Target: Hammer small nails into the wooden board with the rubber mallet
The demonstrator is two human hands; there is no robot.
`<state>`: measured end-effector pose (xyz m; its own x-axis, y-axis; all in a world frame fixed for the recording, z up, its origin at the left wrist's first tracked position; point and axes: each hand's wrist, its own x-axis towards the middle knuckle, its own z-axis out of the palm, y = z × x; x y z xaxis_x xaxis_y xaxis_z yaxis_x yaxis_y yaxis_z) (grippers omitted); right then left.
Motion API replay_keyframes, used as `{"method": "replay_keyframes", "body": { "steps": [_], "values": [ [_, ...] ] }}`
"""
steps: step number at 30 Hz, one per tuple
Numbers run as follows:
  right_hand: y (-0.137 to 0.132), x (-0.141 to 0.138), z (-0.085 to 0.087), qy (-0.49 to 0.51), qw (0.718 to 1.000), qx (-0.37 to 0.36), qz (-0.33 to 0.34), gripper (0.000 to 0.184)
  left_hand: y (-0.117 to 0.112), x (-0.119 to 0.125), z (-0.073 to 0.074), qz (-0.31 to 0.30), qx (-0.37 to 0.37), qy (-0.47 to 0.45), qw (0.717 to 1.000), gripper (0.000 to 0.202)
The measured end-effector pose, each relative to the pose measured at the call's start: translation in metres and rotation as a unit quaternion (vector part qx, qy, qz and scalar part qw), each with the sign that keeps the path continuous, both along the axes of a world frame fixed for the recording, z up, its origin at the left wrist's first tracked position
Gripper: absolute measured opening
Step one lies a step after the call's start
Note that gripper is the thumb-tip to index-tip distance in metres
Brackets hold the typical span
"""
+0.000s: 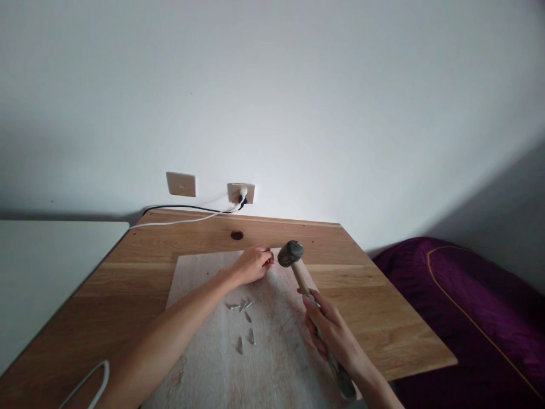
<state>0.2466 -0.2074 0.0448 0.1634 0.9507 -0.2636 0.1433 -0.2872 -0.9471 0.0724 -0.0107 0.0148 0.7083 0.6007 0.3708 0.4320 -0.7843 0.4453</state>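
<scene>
Far to the left of the pale board (272,363), a white table (42,272) is sitting beside the wooden desk (128,272). A loop of white cable (85,383) is lying on the desk, just off the board's near left corner. On the wall behind the board, a plain plate (181,184) and a socket (240,193) with plugs in it are showing.

The left hand (252,264) is resting on the far part of the board. Its fingertips are pinching tight on what looks like a small nail (271,262), but it is too tiny to be sure. In the middle of the board, loose nails (243,307) are lying in a little scatter.

Just right of the pinching fingers, the hammer (290,253) is hanging with its head up off the board. The right hand (330,332) is gripping the handle low down, fingers wrapped all the way round.

I think the nail is being held ready for a hit. That hit is calling for a gentle, straight tap, because the fingers are sitting very close to the hammer head and are the one thing in its way.

Right of the board, past the desk's edge, a purple cover (460,318) is lying.
</scene>
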Motion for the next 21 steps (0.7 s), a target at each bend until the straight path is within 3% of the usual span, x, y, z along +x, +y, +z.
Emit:
{"method": "replay_keyframes", "body": {
  "steps": [4, 8, 11, 14, 18, 21],
  "values": [
    [0.003, -0.007, 0.013, 0.007, 1.000, 0.006, -0.002, 0.069, 0.000, -0.003, 0.001, -0.025, -0.031, -0.030, 0.999, 0.007],
    [0.006, -0.015, 0.028, 0.015, 0.999, 0.037, -0.004, 0.071, 0.006, -0.007, 0.004, -0.035, -0.076, -0.087, 0.993, 0.024],
    [0.007, -0.015, 0.020, -0.012, 0.999, 0.036, 0.018, 0.065, 0.017, -0.009, 0.010, 0.018, -0.107, -0.137, 0.985, 0.021],
    [0.004, -0.011, 0.003, -0.046, 0.998, 0.017, 0.045, 0.058, 0.026, -0.014, 0.022, 0.049, -0.092, -0.150, 0.983, 0.019],
    [-0.006, -0.007, -0.007, -0.035, 0.999, 0.017, 0.023, 0.063, 0.020, -0.028, 0.047, -0.037, -0.057, -0.013, 0.998, 0.012],
    [-0.014, -0.005, -0.004, -0.012, 1.000, 0.005, -0.003, 0.073, 0.007, -0.036, 0.066, -0.109, -0.091, 0.127, 0.982, 0.003]
  ]
}}
